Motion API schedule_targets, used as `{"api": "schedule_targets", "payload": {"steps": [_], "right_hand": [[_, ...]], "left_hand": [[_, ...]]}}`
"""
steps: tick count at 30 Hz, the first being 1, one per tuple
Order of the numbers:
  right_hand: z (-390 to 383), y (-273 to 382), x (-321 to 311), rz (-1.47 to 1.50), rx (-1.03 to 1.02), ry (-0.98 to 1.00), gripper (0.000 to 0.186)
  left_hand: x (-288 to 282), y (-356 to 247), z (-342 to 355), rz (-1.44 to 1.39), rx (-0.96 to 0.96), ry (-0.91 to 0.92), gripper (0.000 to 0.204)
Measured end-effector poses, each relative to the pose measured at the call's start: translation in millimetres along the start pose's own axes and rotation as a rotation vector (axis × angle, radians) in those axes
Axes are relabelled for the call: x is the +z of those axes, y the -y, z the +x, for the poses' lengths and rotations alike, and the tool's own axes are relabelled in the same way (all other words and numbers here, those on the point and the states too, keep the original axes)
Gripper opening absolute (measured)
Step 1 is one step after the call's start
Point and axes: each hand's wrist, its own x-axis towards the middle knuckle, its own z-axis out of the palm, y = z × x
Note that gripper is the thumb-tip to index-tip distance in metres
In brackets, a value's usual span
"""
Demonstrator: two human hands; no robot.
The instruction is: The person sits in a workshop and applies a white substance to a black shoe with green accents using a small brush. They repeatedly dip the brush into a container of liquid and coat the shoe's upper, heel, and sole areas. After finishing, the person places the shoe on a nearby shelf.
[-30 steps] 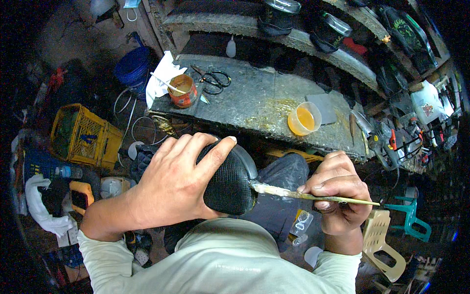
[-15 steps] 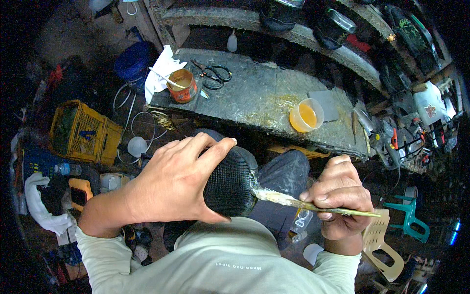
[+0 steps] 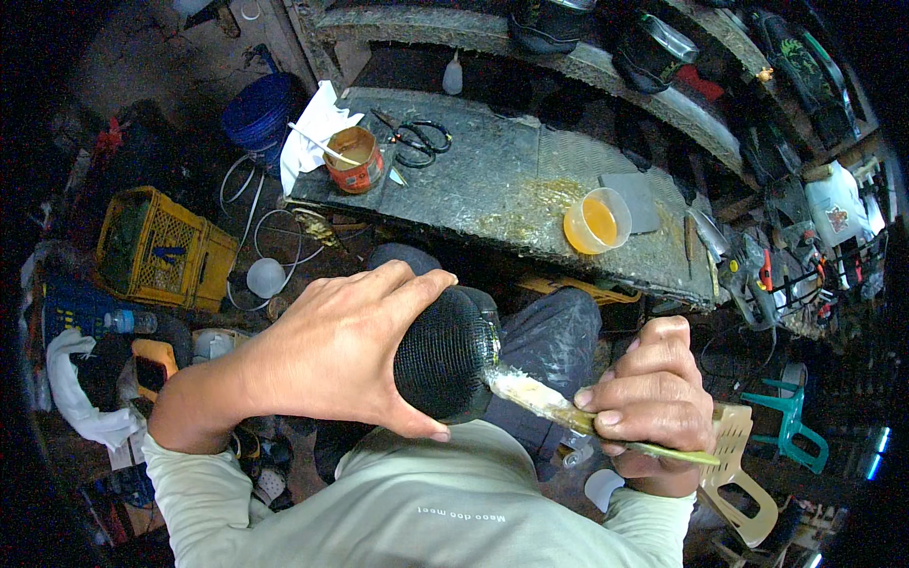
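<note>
My left hand (image 3: 341,346) wraps over a black rounded piece (image 3: 445,355) with a fine grid texture, shaped like the end of a shoe. Thumb and fingers clasp it from either side. A glue brush (image 3: 540,396) with whitish, matted bristles and a yellow-green handle is pinched in my right hand (image 3: 653,398). Its bristle tip touches the black piece's right edge, where a pale wet streak shows. The far side of the piece is hidden. On the bench stands a translucent cup of orange-yellow liquid (image 3: 597,222).
A dark, stained bench (image 3: 454,185) spans the far side, with a red tin (image 3: 355,170), scissors (image 3: 417,142) and a grey square pad (image 3: 632,201). Left stand a yellow crate (image 3: 166,251) and a blue bucket (image 3: 260,114). A beige chair (image 3: 739,473) is at right.
The brush has tilted and turned, showing its bristles broader against the edge. My right hand has shifted slightly nearer me. The left hand keeps its hold on the black piece.
</note>
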Motion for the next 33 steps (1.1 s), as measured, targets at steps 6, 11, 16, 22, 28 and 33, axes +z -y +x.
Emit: {"api": "schedule_targets", "payload": {"steps": [6, 11, 16, 22, 28, 33], "right_hand": [[0, -2, -3, 0.036, 0.007, -0.021, 0.027], [3, 0, -3, 0.041, 0.119, -0.274, 0.020], [10, 4, -10, 0.005, 0.112, -0.200, 0.017], [15, 10, -10, -0.125, 0.097, -0.083, 0.018], [20, 11, -10, -0.186, 0.049, -0.009, 0.023], [22, 13, -8, -0.196, 0.039, 0.005, 0.031]], "left_hand": [[-1, 5, 3, -0.085, -0.015, 0.016, 0.113], [2, 1, 3, 0.011, 0.056, -0.138, 0.118], [4, -5, 1, 0.208, 0.096, -0.225, 0.113], [6, -8, -1, 0.273, 0.096, -0.256, 0.113], [6, -9, -2, 0.288, 0.094, -0.267, 0.113], [5, -9, -4, 0.285, 0.098, -0.268, 0.113]]}}
